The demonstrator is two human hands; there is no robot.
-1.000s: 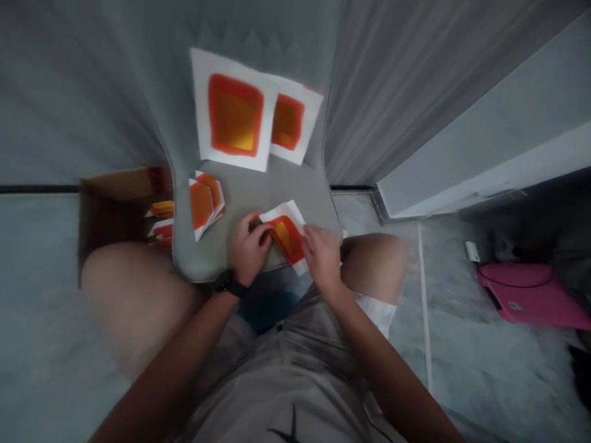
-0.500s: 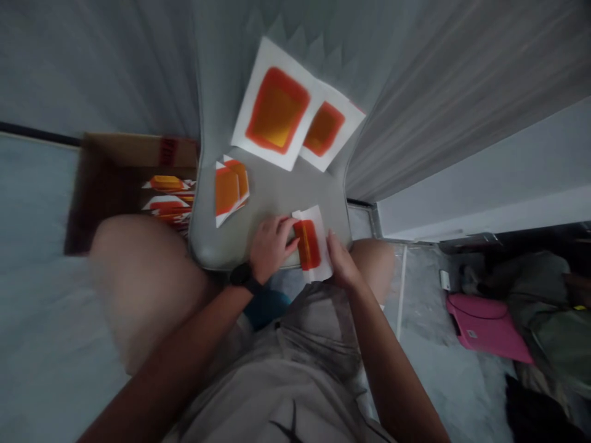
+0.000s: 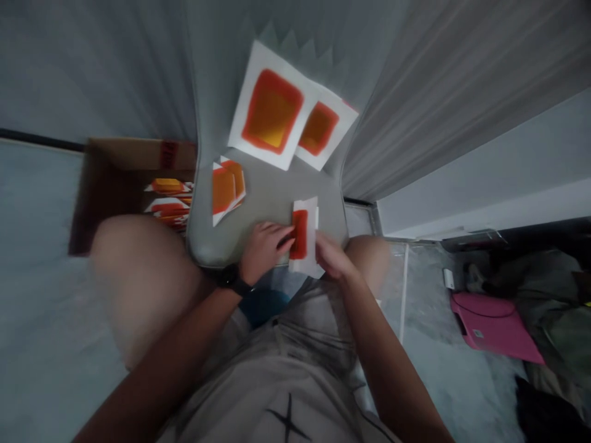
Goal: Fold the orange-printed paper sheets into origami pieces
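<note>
A white sheet of paper with a red-orange printed block (image 3: 301,235), partly folded, lies at the front of the grey chair seat between my hands. My left hand (image 3: 264,251), with a dark watch on its wrist, pinches the paper's left edge. On the other side my right hand (image 3: 333,257) holds the right edge, its fingertips partly hidden behind the paper. Left of them rest folded orange-and-white paper pieces (image 3: 227,189), overlapping each other. Farther back lie a flat sheet with a large orange square (image 3: 272,111) and another printed sheet (image 3: 319,129) partly under it.
An open cardboard box (image 3: 138,154) with several folded orange papers stands on the floor to the left of the grey chair (image 3: 265,197). My knees flank the seat. At the right lie a pink flat object (image 3: 496,326) and dark cloth on the floor.
Between my hands the paper has turned more upright and its right part now stands folded, with less of the printed block showing. My right hand has shifted left along with it.
</note>
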